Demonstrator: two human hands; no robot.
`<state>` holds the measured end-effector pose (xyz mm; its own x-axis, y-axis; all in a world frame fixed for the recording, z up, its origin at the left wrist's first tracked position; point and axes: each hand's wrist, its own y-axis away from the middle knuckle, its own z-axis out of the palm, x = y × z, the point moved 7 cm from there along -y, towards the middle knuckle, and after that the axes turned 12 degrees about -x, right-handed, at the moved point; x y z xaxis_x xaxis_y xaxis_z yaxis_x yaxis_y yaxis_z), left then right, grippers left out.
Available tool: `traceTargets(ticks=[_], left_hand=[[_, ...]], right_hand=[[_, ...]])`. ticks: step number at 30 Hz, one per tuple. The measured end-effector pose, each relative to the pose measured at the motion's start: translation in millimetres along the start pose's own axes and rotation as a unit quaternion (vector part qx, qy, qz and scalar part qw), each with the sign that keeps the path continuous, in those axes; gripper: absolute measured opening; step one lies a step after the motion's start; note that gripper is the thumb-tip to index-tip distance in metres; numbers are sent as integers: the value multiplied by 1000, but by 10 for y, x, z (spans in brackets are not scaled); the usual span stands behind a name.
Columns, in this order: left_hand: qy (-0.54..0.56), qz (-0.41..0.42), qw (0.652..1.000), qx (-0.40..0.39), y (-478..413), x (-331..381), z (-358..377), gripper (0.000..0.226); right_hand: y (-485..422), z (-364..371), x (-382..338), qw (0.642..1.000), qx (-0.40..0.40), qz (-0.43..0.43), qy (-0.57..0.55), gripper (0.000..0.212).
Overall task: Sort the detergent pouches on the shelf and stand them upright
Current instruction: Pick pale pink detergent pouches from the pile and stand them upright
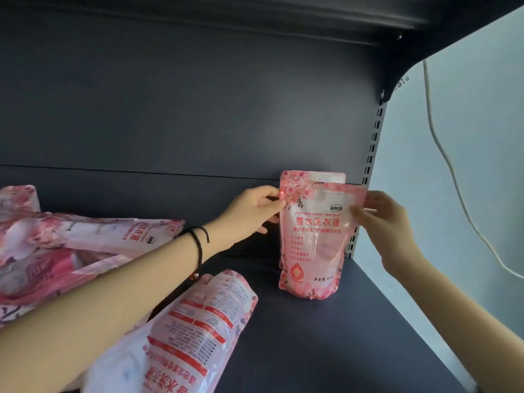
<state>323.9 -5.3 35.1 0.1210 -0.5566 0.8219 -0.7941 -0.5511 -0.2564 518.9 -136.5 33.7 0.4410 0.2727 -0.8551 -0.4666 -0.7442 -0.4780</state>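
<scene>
Shelf (340,350) free front-right; toppled pouches (93,236) (heaped) block left.

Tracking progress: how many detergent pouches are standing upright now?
2: front pouch, pinched by left hand and right hand, at right end of shelf; second pouch behind it. Others may be hidden.

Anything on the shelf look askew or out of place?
Several pouches at the left lie flat in a heap, and the nearest pouch lies back side up. The upright pouch, pinched at its top corners by the left hand and right hand, looks fine.
</scene>
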Motion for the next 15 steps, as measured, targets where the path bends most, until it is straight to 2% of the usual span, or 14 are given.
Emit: traceTargets(ticks=[2, 4, 7, 10, 15], left_hand=[[-96, -16, 994, -43, 115, 2, -139, 16], [-151, -39, 984, -91, 278, -46, -269, 14], [-266, -43, 955, -122, 569, -103, -431, 19], [-412, -16, 895, -168, 905, -130, -450, 24], [-545, 61, 812, -202, 1466, -182, -399, 28]], right_hand=[[55, -95, -342, 985, 55, -101, 131, 21], [155, -11, -628, 952, 49, -190, 237, 23], [371, 333, -836, 913, -56, -250, 317, 23], [689, 783, -853, 870, -186, -255, 378, 23], [1215, 1443, -879, 794, -290, -282, 454, 27]])
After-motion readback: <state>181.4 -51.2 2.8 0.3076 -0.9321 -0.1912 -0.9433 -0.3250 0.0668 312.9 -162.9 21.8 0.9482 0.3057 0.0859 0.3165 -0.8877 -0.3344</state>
